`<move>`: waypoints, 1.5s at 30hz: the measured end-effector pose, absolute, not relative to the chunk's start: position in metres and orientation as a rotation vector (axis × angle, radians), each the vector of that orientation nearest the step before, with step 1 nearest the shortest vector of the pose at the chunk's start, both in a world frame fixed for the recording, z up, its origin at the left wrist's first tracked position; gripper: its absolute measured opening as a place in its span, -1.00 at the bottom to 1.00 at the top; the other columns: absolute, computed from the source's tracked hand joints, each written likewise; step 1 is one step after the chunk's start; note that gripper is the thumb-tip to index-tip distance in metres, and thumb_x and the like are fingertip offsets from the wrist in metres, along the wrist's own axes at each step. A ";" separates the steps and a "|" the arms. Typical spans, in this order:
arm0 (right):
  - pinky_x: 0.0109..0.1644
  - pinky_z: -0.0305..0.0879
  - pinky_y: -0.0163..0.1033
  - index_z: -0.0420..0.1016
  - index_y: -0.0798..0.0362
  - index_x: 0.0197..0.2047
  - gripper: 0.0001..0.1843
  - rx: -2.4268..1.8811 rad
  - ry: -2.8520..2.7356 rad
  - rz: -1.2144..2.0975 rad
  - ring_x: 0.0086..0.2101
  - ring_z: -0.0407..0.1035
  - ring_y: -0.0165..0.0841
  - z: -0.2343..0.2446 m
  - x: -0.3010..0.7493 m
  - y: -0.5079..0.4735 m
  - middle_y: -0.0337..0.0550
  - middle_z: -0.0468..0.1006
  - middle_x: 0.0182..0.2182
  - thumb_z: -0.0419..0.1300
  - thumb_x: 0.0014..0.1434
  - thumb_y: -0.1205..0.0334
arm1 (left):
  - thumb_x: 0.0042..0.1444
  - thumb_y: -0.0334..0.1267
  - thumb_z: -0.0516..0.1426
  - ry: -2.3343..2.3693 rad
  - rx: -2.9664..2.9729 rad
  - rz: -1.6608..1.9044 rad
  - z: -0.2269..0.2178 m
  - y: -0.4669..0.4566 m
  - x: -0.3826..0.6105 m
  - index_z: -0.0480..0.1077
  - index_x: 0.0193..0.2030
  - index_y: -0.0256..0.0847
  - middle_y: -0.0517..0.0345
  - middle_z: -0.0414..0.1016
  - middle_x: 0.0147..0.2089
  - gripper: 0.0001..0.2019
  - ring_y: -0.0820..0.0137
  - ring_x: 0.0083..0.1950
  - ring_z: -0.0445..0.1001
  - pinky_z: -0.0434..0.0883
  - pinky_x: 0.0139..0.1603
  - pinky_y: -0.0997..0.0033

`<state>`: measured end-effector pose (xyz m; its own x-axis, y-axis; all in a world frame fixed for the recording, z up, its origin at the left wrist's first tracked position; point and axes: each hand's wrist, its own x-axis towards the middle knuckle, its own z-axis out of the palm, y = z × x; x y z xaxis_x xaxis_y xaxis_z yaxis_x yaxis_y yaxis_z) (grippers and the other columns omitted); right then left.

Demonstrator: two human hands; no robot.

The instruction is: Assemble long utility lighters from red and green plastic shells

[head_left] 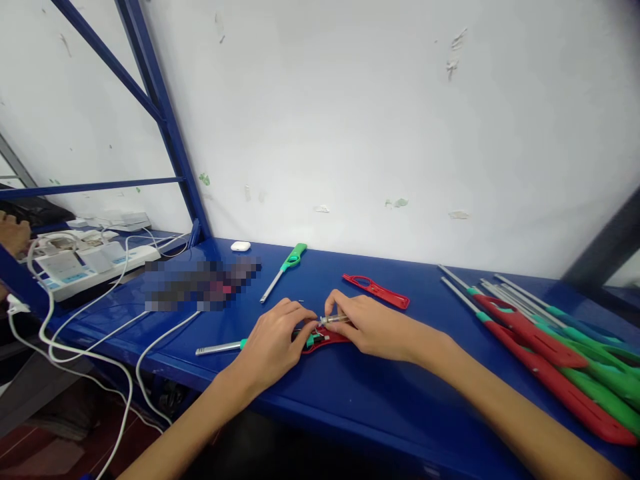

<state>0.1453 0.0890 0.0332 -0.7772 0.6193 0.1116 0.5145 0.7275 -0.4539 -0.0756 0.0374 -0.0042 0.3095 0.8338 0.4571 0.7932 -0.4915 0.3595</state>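
Note:
My left hand point(276, 340) and my right hand point(364, 325) meet over an opened red lighter body point(334, 339) lying on the blue shelf point(350, 393). Its metal tube point(217, 348) sticks out to the left. My left fingers press down on the teal inner parts. My right fingers pinch a small clear part point(334, 320) above the red shell. A separate red handle half point(376, 291) lies just behind my right hand. A finished green long lighter point(284, 269) lies further back to the left.
A pile of red and green long lighters point(550, 347) fills the right end of the shelf. White cables point(90, 333) and a power strip point(80, 263) sit at the left, and a small white case point(241, 246) lies by the wall. Another person's hand point(13, 233) shows at the far left edge.

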 end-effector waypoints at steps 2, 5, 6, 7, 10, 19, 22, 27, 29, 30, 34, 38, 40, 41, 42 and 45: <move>-0.24 0.18 -0.25 0.33 -0.01 -0.10 -0.85 -0.855 -2.680 0.608 -0.29 0.42 -0.29 0.034 0.147 0.093 -0.20 0.53 -0.32 0.03 0.47 0.12 | 0.42 -0.29 0.05 1.549 2.525 1.025 -0.005 0.034 -0.076 0.53 -0.05 -0.18 0.11 0.58 -0.14 -0.79 0.28 -0.11 0.47 0.41 -0.04 0.24; -0.19 0.22 -0.24 0.38 0.00 -0.15 -0.80 -0.799 -2.667 0.586 -0.25 0.43 -0.31 0.034 0.147 0.096 -0.19 0.56 -0.25 0.05 0.47 0.10 | 0.40 -0.27 0.07 1.589 2.569 1.144 -0.008 0.027 -0.079 0.51 0.02 -0.22 0.03 0.56 -0.08 -0.79 0.23 -0.04 0.47 0.41 0.05 0.17; -0.17 0.23 -0.24 0.40 0.00 -0.16 -0.79 -0.787 -2.667 0.561 -0.24 0.43 -0.31 0.035 0.147 0.097 -0.19 0.56 -0.23 0.06 0.47 0.09 | 0.38 -0.24 0.10 1.606 2.577 1.133 -0.008 0.024 -0.080 0.50 0.05 -0.22 0.01 0.54 -0.04 -0.78 0.21 0.00 0.47 0.41 0.08 0.14; -0.16 0.24 -0.24 0.41 0.01 -0.16 -0.79 -0.780 -2.672 0.526 -0.23 0.43 -0.32 0.035 0.147 0.097 -0.18 0.56 -0.22 0.06 0.47 0.09 | 0.36 -0.21 0.13 1.624 2.578 1.096 -0.009 0.022 -0.081 0.49 0.08 -0.21 0.00 0.53 -0.01 -0.76 0.18 0.03 0.46 0.41 0.11 0.11; -0.14 0.25 -0.23 0.44 0.02 -0.16 -0.77 -0.782 -2.725 0.402 -0.22 0.44 -0.31 0.035 0.148 0.099 -0.18 0.54 -0.21 0.06 0.48 0.11 | 0.33 -0.13 0.17 1.656 2.540 0.956 -0.010 0.017 -0.084 0.49 0.10 -0.17 0.00 0.49 0.04 -0.71 0.15 0.04 0.45 0.42 0.13 0.04; -0.13 0.29 -0.24 0.55 0.03 -0.10 -0.69 -0.764 -2.858 0.226 -0.20 0.47 -0.29 0.037 0.148 0.101 -0.13 0.54 -0.20 0.04 0.49 0.08 | 0.38 -0.15 0.12 1.602 2.429 0.869 -0.007 0.015 -0.083 0.55 -0.05 -0.13 0.08 0.46 -0.08 -0.80 0.23 -0.07 0.42 0.44 -0.02 0.14; -0.12 0.30 -0.25 0.58 0.03 -0.12 -0.67 -0.768 -2.883 0.219 -0.22 0.48 -0.30 0.040 0.148 0.097 -0.13 0.55 -0.20 0.04 0.49 0.09 | 0.39 -0.16 0.11 1.591 2.431 0.866 -0.006 0.016 -0.082 0.55 -0.02 -0.13 0.08 0.45 -0.08 -0.79 0.24 -0.07 0.42 0.44 -0.02 0.13; -0.11 0.32 -0.26 0.63 0.06 -0.14 -0.59 -0.713 -2.916 0.190 -0.22 0.50 -0.31 0.045 0.146 0.093 -0.09 0.56 -0.18 -0.02 0.51 0.11 | 0.40 -0.17 0.11 1.570 2.428 0.859 -0.007 0.017 -0.082 0.53 0.00 -0.11 0.09 0.45 -0.08 -0.80 0.24 -0.06 0.42 0.43 0.00 0.13; -0.09 0.33 -0.25 0.66 0.05 -0.12 -0.59 -0.695 -2.936 0.164 -0.21 0.51 -0.30 0.046 0.145 0.091 -0.08 0.58 -0.18 -0.03 0.51 0.18 | 0.40 -0.19 0.10 1.572 2.421 0.854 -0.007 0.018 -0.082 0.53 -0.01 -0.11 0.09 0.44 -0.07 -0.81 0.24 -0.06 0.42 0.43 -0.01 0.13; -0.09 0.32 -0.24 0.66 0.05 -0.11 -0.60 -0.695 -2.944 0.146 -0.21 0.51 -0.29 0.045 0.145 0.091 -0.08 0.58 -0.18 -0.03 0.51 0.22 | 0.40 -0.20 0.10 1.574 2.418 0.852 -0.007 0.018 -0.082 0.52 -0.01 -0.12 0.09 0.44 -0.06 -0.82 0.24 -0.06 0.42 0.43 -0.01 0.14; -0.11 0.31 -0.22 0.64 0.03 -0.01 -0.64 -0.730 -2.970 0.040 -0.20 0.50 -0.27 0.045 0.143 0.086 -0.08 0.59 -0.14 0.00 0.45 0.40 | 0.41 -0.23 0.09 1.540 2.435 0.861 -0.008 0.017 -0.081 0.50 -0.01 -0.13 0.08 0.42 -0.05 -0.82 0.24 -0.04 0.41 0.43 0.01 0.16; -0.14 0.28 -0.21 0.62 0.03 0.01 -0.57 -0.762 -3.015 -0.080 -0.20 0.48 -0.26 0.046 0.141 0.081 -0.09 0.58 -0.09 0.05 0.29 0.58 | 0.42 -0.24 0.07 1.526 2.458 0.840 -0.009 0.017 -0.081 0.48 0.00 -0.13 0.09 0.42 -0.05 -0.83 0.24 -0.04 0.40 0.41 0.02 0.15; -0.14 0.28 -0.21 0.60 0.02 0.04 -0.52 -0.763 -3.040 -0.117 -0.19 0.48 -0.26 0.046 0.141 0.080 -0.08 0.57 -0.07 0.05 0.24 0.63 | 0.42 -0.25 0.06 1.532 2.456 0.827 -0.008 0.017 -0.081 0.47 0.00 -0.13 0.09 0.42 -0.05 -0.83 0.24 -0.04 0.40 0.41 0.03 0.15; -0.13 0.28 -0.21 0.60 0.02 0.06 -0.50 -0.759 -3.051 -0.130 -0.19 0.47 -0.26 0.046 0.140 0.079 -0.08 0.57 -0.06 0.06 0.21 0.64 | 0.42 -0.26 0.06 1.534 2.454 0.820 -0.008 0.017 -0.081 0.46 0.00 -0.13 0.09 0.42 -0.04 -0.83 0.24 -0.04 0.40 0.41 0.03 0.15; -0.12 0.28 -0.20 0.59 0.02 0.07 -0.47 -0.756 -3.059 -0.142 -0.18 0.47 -0.26 0.046 0.140 0.080 -0.08 0.56 -0.06 0.06 0.19 0.65 | 0.42 -0.26 0.06 1.534 2.453 0.814 -0.007 0.017 -0.082 0.46 0.01 -0.13 0.09 0.42 -0.04 -0.84 0.24 -0.03 0.40 0.40 0.04 0.15; -0.14 0.26 -0.21 0.59 0.02 0.07 -0.44 -0.753 -3.066 -0.167 -0.21 0.46 -0.29 0.045 0.140 0.081 -0.09 0.55 -0.06 0.06 0.14 0.68 | 0.42 -0.27 0.06 1.536 2.449 0.802 -0.006 0.017 -0.081 0.45 0.01 -0.14 0.09 0.42 -0.04 -0.84 0.23 -0.02 0.40 0.40 0.05 0.14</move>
<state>0.1403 0.0809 0.0448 -0.8864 0.4629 0.0054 0.4607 0.8810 0.1072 -0.0815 0.0166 -0.0059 0.3360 0.8696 0.3619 0.7941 -0.4681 0.3876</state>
